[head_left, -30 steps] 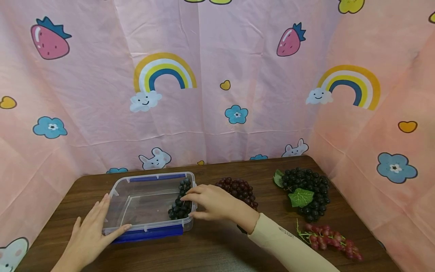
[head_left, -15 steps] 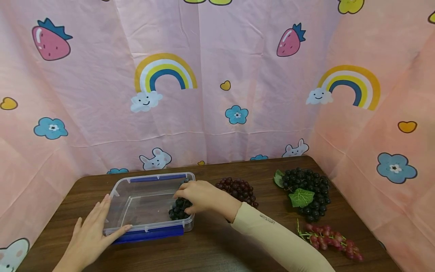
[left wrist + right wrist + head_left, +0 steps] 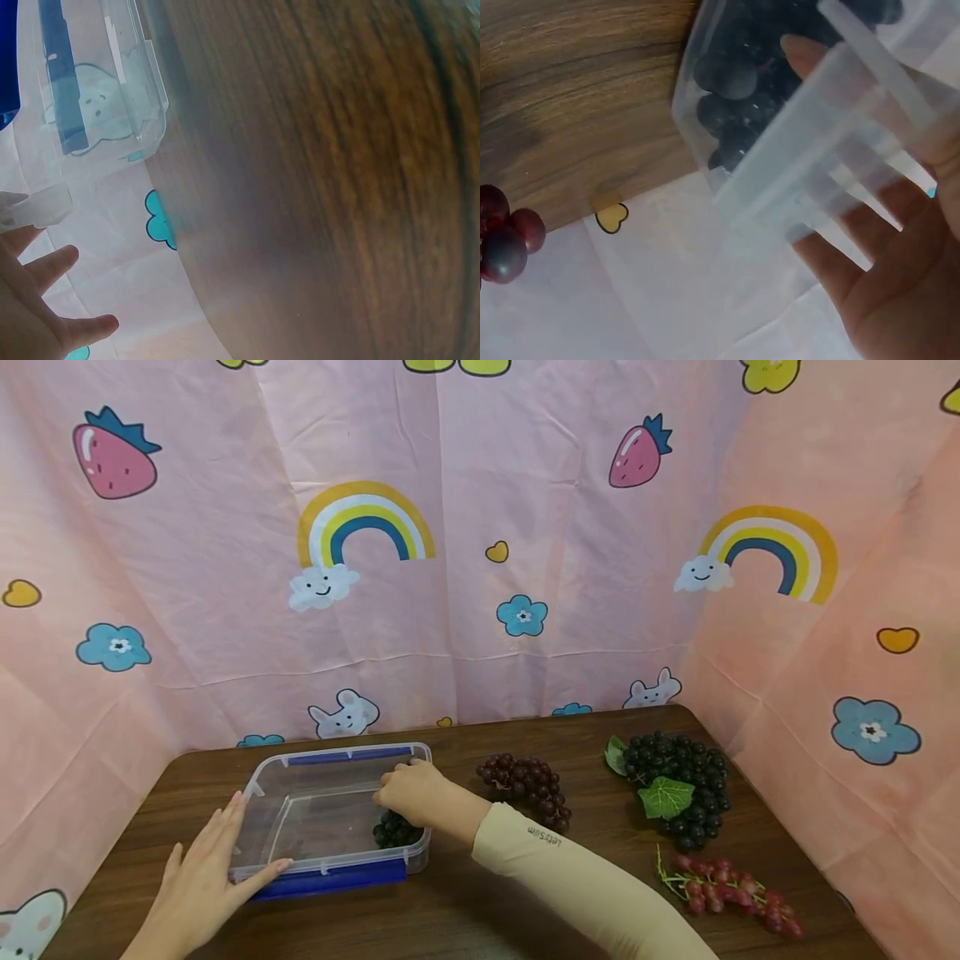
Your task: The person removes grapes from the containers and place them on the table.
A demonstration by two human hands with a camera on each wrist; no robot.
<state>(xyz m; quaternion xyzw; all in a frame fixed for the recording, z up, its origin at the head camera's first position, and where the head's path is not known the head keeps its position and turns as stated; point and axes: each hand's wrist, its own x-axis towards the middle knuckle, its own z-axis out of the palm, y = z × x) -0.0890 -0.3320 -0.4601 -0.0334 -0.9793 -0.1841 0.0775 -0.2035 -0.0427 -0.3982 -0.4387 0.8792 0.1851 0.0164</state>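
A clear plastic storage box (image 3: 333, 878) with blue side latches stands on the table, lidless. My left hand (image 3: 197, 878) rests at its left end, fingers straight and thumb along the front corner; spread fingers (image 3: 52, 268) show in the left wrist view. A bunch of black grapes (image 3: 394, 832) lies along the box's right wall. Over that wall, my right hand (image 3: 415, 792) reaches down onto the bunch and covers its upper part. In the right wrist view the thumb (image 3: 802, 54) is right at the grapes, with the other fingers behind the translucent wall; I cannot tell whether they grip.
Dark red grapes (image 3: 528, 785) lie right of the box, behind my right forearm. Further right are a large black bunch (image 3: 693, 777) with green leaves and a light red bunch (image 3: 738, 893) near the table's right edge. A printed pink cloth (image 3: 465, 635) hangs behind the table.
My right hand has moved left and slightly back over the black grapes, covering their upper part. The bunch's near end keeps its place. My left hand has hardly moved.
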